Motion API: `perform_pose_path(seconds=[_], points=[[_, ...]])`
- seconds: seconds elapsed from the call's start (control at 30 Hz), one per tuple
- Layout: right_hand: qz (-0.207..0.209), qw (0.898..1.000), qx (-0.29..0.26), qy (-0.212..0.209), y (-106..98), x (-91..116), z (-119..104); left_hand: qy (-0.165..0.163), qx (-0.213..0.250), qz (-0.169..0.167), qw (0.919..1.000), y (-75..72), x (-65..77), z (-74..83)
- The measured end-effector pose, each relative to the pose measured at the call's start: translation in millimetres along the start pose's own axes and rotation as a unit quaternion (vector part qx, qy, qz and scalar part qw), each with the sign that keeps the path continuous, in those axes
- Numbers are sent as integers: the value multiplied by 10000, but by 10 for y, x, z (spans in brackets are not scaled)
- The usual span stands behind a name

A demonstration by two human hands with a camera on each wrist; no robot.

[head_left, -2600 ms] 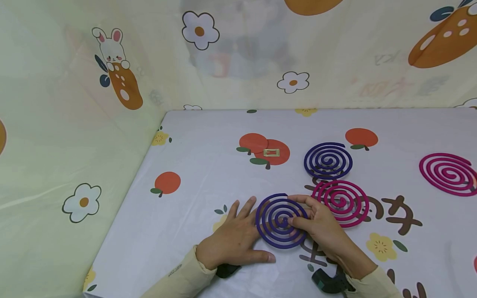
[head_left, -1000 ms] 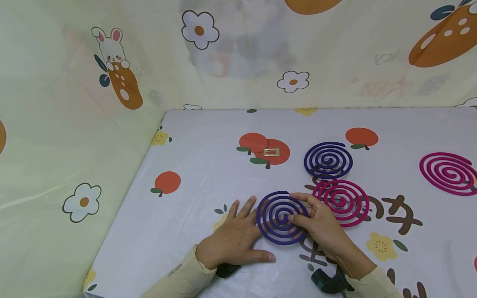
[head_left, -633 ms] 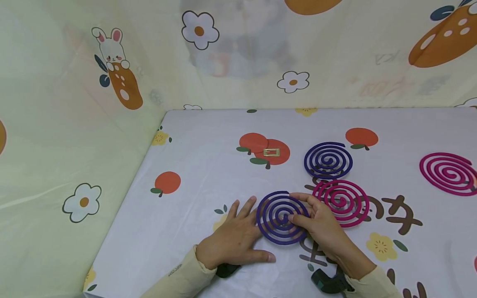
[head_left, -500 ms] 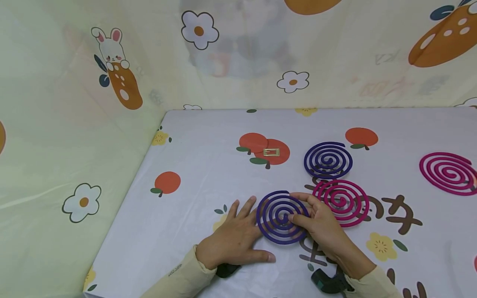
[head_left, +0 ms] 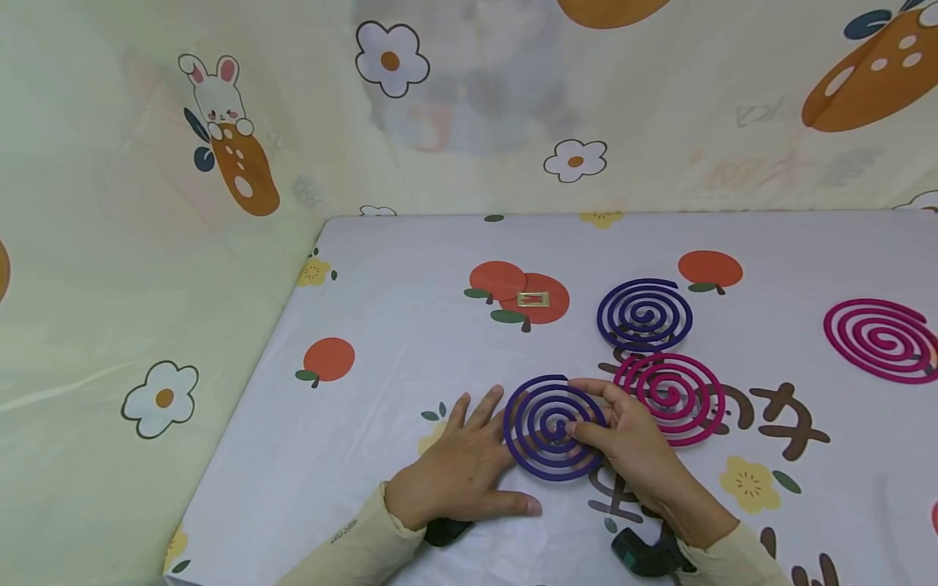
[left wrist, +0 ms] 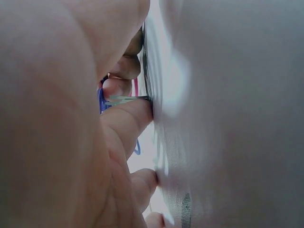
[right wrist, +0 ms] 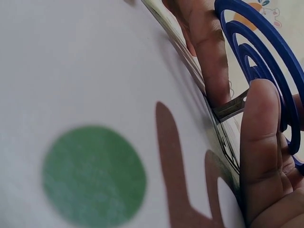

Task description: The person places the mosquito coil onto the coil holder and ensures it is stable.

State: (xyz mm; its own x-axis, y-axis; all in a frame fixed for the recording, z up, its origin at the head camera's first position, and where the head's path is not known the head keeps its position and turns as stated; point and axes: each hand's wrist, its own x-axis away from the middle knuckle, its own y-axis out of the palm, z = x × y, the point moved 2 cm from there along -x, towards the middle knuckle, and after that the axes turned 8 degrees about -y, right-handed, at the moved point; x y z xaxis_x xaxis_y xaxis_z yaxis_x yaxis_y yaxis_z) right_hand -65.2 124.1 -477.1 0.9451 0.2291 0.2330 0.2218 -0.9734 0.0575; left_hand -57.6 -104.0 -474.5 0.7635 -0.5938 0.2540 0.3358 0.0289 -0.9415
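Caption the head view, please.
Right grip holds a blue spiral partly in front of the left grip; another blue spiral and two pink spirals lie on the tabletop.

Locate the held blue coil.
Head view: the held blue coil is below and right of centre, in the right grip, overlapping fingers of the left grip; the nearer pink coil is to its right.

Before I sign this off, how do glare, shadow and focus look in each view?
Head: held blue coil sharp, light fairly even; left wrist: bright glare patch on a blurred tabletop; right wrist: dark shadows across the tabletop, green dot soft-edged.
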Motion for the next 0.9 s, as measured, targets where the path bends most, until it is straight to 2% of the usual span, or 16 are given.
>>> perform_pose_path(seconds=[0.9], points=[[27, 9998, 173, 40, 4, -2, -3, -11, 45, -7, 10000, 15, -4, -7]])
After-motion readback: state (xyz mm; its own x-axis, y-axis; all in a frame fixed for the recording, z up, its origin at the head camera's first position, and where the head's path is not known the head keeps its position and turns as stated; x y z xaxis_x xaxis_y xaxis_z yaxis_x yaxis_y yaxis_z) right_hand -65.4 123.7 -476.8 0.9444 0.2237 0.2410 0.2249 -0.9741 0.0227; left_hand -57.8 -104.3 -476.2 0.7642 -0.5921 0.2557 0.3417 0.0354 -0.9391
